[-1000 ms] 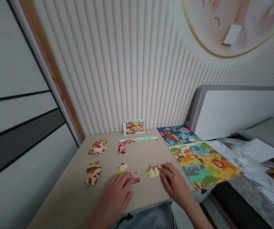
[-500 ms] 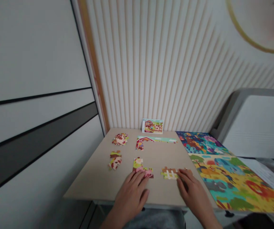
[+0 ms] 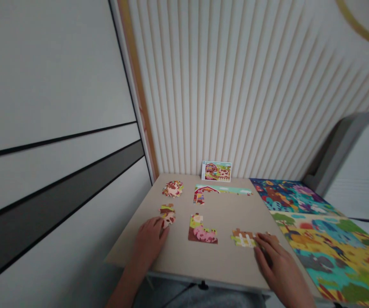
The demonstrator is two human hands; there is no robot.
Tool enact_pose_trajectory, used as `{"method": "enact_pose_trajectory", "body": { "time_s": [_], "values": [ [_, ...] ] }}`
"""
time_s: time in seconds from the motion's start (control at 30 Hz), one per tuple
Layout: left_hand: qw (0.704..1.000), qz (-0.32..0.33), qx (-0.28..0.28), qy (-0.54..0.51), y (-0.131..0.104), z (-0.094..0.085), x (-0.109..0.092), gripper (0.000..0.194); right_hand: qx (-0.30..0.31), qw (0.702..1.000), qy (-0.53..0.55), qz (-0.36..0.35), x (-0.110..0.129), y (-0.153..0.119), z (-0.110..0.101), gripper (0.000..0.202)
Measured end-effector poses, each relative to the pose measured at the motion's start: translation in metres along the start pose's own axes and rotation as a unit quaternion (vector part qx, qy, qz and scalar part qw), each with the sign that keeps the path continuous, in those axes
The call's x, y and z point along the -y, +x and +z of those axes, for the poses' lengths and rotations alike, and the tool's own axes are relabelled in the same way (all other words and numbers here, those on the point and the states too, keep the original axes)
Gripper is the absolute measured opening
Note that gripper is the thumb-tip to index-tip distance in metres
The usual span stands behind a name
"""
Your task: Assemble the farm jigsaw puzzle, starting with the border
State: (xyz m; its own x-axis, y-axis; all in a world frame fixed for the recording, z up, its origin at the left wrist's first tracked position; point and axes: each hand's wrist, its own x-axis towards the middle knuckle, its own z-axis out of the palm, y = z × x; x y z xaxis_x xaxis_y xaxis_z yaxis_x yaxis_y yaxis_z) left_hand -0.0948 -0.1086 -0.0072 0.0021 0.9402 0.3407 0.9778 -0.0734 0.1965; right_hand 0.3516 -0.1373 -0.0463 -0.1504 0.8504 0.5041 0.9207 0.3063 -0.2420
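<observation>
My left hand (image 3: 150,239) reaches to the left side of the table, its fingertips at a jigsaw piece with brown cow spots (image 3: 169,219). Its fingers are loosely apart, with no grip showing. My right hand (image 3: 276,256) rests over the right end of a joined white fence strip (image 3: 244,238), fingers stretched over it and thumb apart; part of that end is hidden. Between the hands lies a joined pink pig section (image 3: 204,234). Farther back is a joined strip with a red barn and sky (image 3: 225,189).
A heap of loose pieces (image 3: 173,188) lies at the back left. A picture card of the farm (image 3: 216,171) leans against the ribbed wall. Two finished animal puzzles, one dark blue (image 3: 290,196) and one yellow (image 3: 335,248), cover the right side.
My left hand has moved left, off the pig section to the cow-spotted piece, uncovering the pig. My right hand stays on the fence strip. The whole view has shifted slightly.
</observation>
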Motion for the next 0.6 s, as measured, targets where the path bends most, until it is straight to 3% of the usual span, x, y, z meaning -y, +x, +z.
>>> {"method": "enact_pose_trajectory", "body": {
  "time_s": [0.17, 0.33, 0.6],
  "values": [
    [0.998, 0.006, 0.048, -0.030, -0.019, -0.008, 0.010, 0.041, 0.002, 1.000, -0.001, 0.014, 0.004, 0.000, -0.002, 0.040],
    [0.988, 0.070, 0.110, -0.085, -0.027, -0.019, 0.014, 0.054, 0.015, 1.000, -0.005, 0.014, 0.009, 0.002, -0.008, 0.039],
    [0.997, 0.048, 0.055, -0.037, 0.025, -0.012, -0.001, 0.038, 0.013, 1.000, -0.015, 0.010, 0.011, 0.001, -0.010, 0.039]
  ]
}}
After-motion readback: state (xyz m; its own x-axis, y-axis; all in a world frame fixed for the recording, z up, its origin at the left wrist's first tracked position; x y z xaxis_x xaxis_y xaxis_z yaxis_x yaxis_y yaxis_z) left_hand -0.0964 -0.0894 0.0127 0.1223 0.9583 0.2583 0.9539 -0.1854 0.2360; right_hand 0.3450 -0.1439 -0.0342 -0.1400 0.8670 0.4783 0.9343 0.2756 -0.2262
